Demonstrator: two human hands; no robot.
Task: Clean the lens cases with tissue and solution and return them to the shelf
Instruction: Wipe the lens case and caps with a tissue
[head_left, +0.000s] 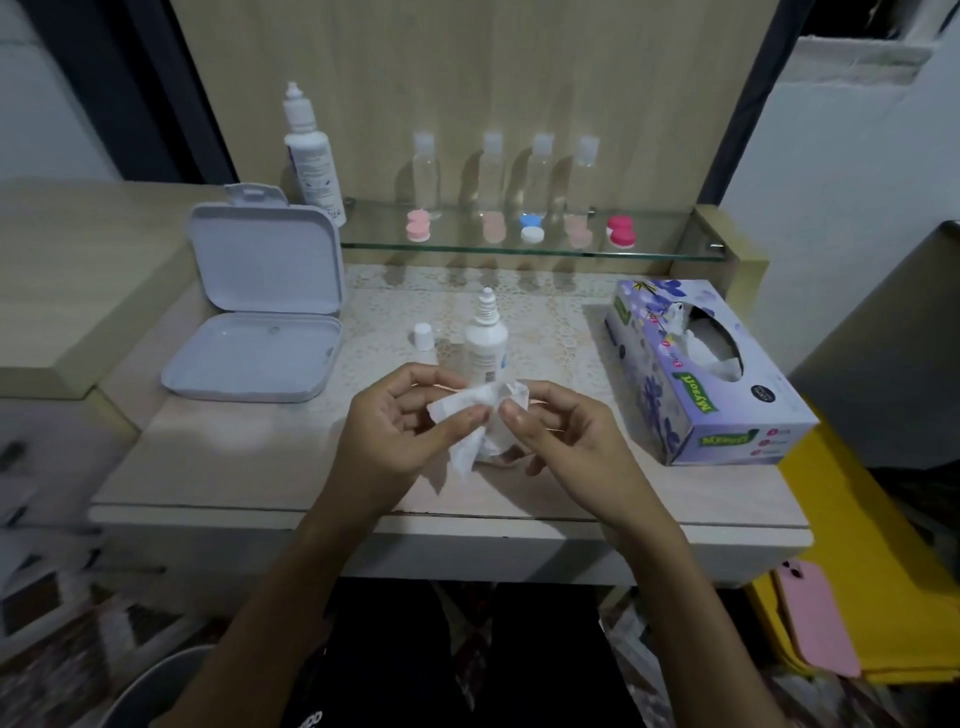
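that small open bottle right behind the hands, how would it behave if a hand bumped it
The small bottle is tall and narrow and stands upright, so a bump would probably tip it. Its cap lies beside it on the table, so it may well leak if it falls. Its round body suggests it could roll toward the tissue box.

Both forearms are extended forward and angled inward, so the hands are brought close together. The left hand (400, 415) is held palm-up with fingers curled in a pinching grip; the right hand (561, 421) is likewise curled, thumb toward the left.
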